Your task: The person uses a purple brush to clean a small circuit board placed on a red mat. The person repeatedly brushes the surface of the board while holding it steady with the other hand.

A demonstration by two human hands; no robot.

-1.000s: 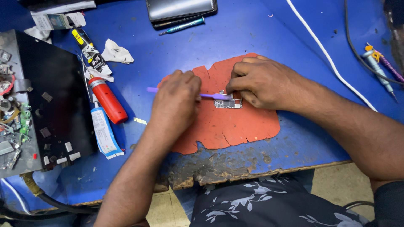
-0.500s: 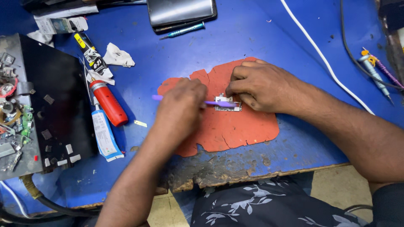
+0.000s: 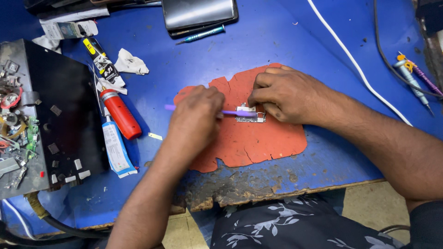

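Our left hand (image 3: 196, 115) grips a purple brush (image 3: 233, 112) lying sideways along the desk's (image 3: 277, 41) front edge, its tip on the small metal part (image 3: 250, 117) pinched by our right hand (image 3: 288, 94); the black tray (image 3: 69, 101) at the left edge holds tiny bits.

matt orange mat (image 3: 249, 138), chipped wood table (image 3: 230, 186).

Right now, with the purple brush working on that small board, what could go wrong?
1. The small circuit board is pinned only by the right hand at one end; a hard stroke of the purple brush in the left hand could likely skid it.
2. The orange mat is cracked and torn, so it may shift.
3. The red tube lies close to the left forearm and could get knocked.
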